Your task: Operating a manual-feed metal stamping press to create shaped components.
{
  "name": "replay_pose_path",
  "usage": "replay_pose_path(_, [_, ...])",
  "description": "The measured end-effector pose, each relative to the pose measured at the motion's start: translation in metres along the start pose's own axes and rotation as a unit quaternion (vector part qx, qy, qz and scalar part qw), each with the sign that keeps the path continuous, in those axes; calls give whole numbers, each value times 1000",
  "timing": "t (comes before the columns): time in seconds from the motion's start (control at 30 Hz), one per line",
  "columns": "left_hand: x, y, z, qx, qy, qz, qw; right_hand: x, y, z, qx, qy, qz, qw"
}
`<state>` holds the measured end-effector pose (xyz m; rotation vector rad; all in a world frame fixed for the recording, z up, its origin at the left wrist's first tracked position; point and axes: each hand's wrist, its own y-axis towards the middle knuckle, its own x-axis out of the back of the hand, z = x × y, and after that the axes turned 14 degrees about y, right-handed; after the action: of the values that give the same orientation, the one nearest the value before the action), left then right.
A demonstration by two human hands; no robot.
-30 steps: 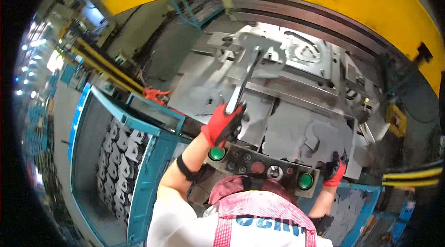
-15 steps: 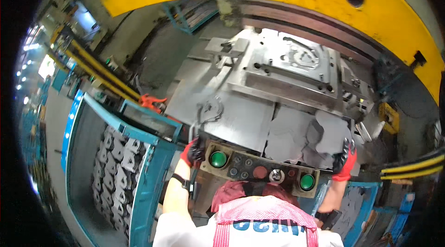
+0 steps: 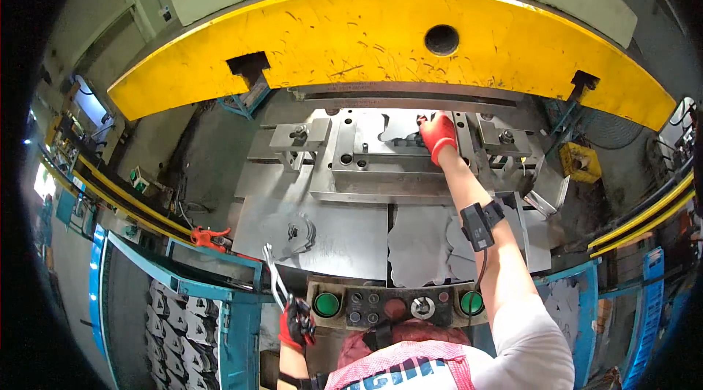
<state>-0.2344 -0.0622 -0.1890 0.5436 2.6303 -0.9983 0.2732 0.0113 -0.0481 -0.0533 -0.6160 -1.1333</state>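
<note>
Left hand (image 3: 296, 325), red-and-black glove, closed around the tongs (image 3: 274, 284) low at left; their far ends point up over the table's (image 3: 351, 225) near edge. Right arm outstretched. Right hand (image 3: 437, 132), same type of glove, is at the right half of the die (image 3: 401, 128), fingers bent downward; cannot tell whether they grip anything. Grey shaped part (image 3: 299, 235) lies on the table's left half, just beyond the tongs. Flat blanks (image 3: 417, 245) overlap at right. Control box (image 3: 395, 295) in front, green button (image 3: 326, 305) toward each end. Yellow beam (image 3: 351, 46) beyond the die.
</note>
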Motion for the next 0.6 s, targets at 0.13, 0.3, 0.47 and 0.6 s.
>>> replay_pose_path(0.13, [25,-15,23,54,49,-7,997,31,-10,36,20,-303,94,948])
replay_pose_path(0.3, [26,26,52,43,267,-232,934,66,-35,2,195,-212,-42,957])
replay_pose_path(0.47, [109,83,115,-145,408,-269,860,158,-148,-51,196,-93,-91,972])
replay_pose_path(0.6, [14,66,56,83,326,-200,920,232,-265,-212,-58,-107,-231,965])
